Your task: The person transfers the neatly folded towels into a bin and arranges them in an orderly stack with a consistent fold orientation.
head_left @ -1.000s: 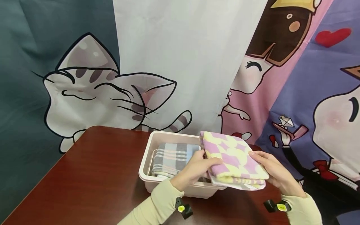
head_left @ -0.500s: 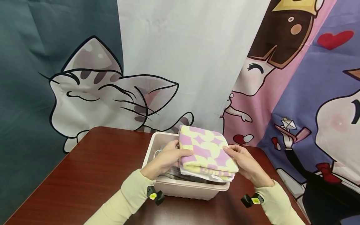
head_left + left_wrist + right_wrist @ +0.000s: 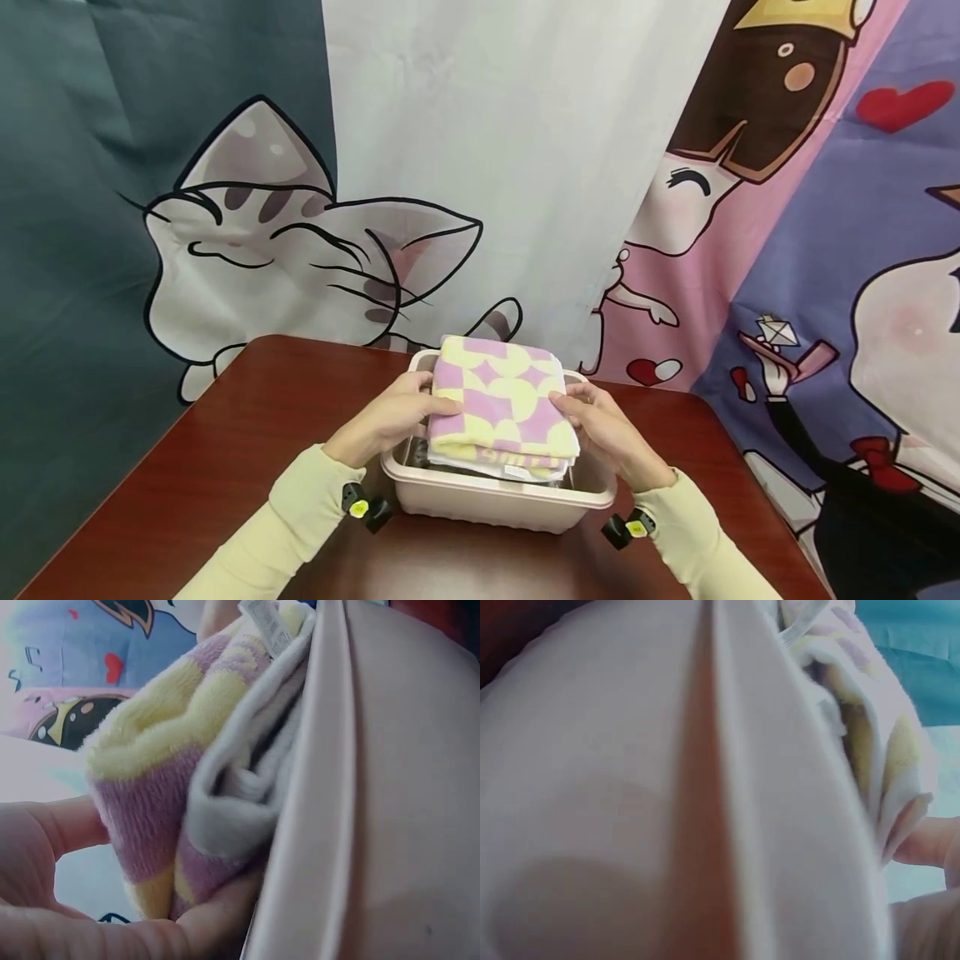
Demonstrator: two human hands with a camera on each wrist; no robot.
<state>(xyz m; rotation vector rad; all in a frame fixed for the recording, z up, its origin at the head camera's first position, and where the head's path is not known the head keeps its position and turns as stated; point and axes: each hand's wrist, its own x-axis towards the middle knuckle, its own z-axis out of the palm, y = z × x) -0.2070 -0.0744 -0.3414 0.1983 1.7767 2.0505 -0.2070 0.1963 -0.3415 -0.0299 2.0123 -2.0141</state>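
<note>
A folded towel (image 3: 501,392), purple and yellow with a white underside, lies level over the opening of a pale pink plastic bin (image 3: 495,504). My left hand (image 3: 393,414) grips its left edge, thumb on top and fingers underneath. At the opposite edge my right hand (image 3: 606,429) pinches the towel, thumb on top. In the left wrist view the towel's folded layers (image 3: 150,802) sit between thumb and fingers, close against the bin's rim (image 3: 311,795). The bin wall (image 3: 795,780) hides much of the towel in the right wrist view. Most of the bin's contents are covered.
The bin stands on a reddish-brown wooden table (image 3: 247,450), whose surface extends to both sides of it. Behind the table hangs a curtain (image 3: 495,150) printed with cartoon figures.
Both hands have carried the towel leftward, from the bin's right side to over its middle, and lowered it. The plaid cloth seen earlier in the bin is now covered.
</note>
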